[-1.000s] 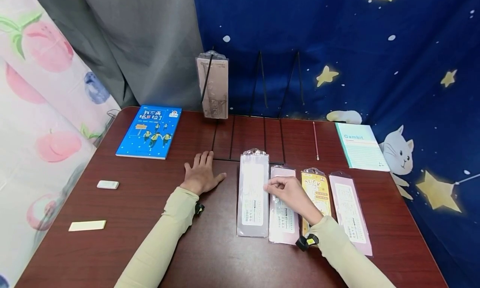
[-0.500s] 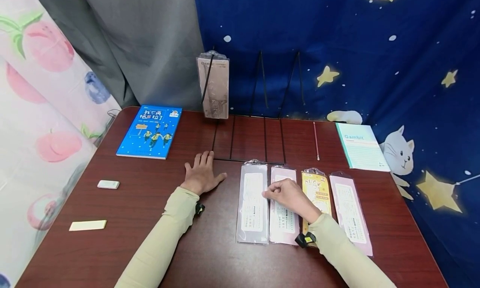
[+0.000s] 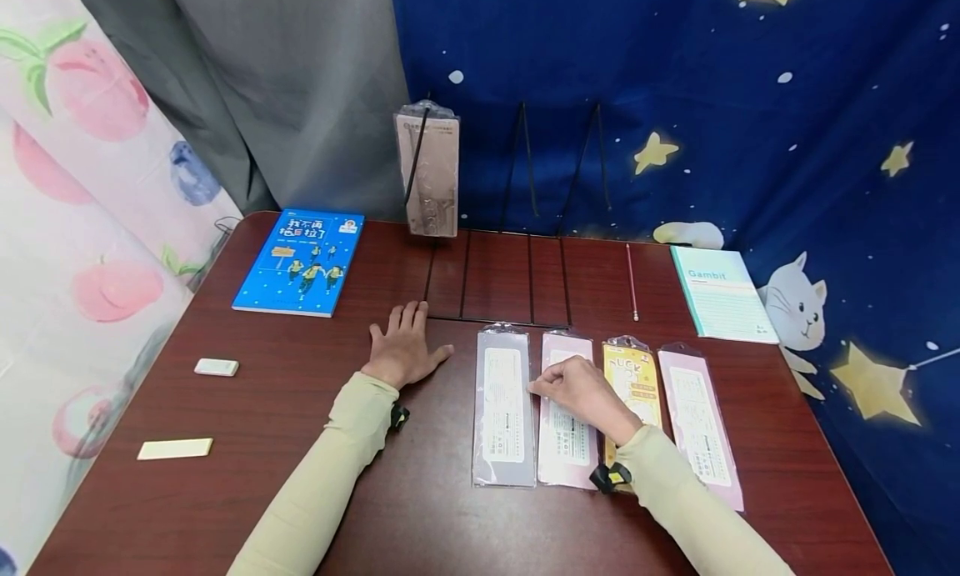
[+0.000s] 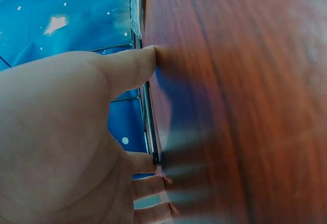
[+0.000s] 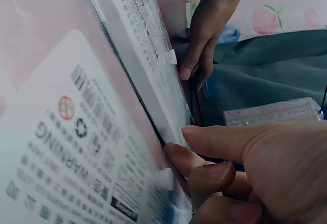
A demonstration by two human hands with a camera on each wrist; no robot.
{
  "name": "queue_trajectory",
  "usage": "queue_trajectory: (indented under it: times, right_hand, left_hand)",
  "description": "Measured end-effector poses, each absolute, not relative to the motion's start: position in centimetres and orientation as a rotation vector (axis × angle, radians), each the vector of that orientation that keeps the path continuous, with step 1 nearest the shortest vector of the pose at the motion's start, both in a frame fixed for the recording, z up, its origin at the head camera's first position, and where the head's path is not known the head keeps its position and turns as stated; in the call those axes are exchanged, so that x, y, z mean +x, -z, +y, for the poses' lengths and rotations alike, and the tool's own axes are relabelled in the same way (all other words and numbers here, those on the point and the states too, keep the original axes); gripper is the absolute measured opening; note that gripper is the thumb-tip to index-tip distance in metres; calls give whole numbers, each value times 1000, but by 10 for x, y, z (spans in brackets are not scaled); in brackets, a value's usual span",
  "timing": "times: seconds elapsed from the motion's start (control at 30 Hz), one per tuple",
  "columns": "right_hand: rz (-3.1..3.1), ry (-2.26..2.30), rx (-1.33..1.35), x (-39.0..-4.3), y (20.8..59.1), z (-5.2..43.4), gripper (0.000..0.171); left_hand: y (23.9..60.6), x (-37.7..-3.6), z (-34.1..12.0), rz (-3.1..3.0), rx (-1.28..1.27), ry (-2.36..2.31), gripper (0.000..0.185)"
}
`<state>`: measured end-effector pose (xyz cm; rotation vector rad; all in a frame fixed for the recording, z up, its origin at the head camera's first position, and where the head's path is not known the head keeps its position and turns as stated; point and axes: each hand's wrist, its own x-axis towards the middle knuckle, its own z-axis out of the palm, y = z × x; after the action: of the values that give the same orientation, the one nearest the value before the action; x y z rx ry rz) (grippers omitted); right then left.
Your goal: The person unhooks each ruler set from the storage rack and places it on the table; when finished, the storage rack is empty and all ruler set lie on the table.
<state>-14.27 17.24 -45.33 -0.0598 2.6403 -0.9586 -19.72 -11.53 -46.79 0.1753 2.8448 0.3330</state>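
Aligning grey packet (image 3: 503, 405), frame centre: right hand (image 3: 581, 390) pinching its edge, left hand (image 3: 402, 348) flat, relaxed. Next, probably releasing gently.

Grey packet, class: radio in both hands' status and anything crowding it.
Left hand flat on table. Right hand pinching grey packet edge. Pink packet directly alongside.

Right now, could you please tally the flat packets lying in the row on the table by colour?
Grey packet, touched at its edge by the right hand: 1
Pink packets: 2
Yellow packet: 1
Total: 4
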Motion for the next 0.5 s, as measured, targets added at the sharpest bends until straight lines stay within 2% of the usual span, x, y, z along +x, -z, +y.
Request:
queue_trajectory:
  times: [0.13,0.3,0.37,0.5]
  right_hand:
    - [2687,965,-64,-152,444,180,14]
    - [2844,956,-110,-182,435,203,20]
    - [2912,910,-148,-197,438,212,31]
    - [2941,778,-191,-223,452,226,63]
  left_hand:
    - [468,-199,-115,2852,172,-331,93]
    - [471,-200,-116,2858,173,-342,93]
    - [472,-199,-116,2859,174,-348,93]
    - [471,-198,-115,2850,172,-358,93]
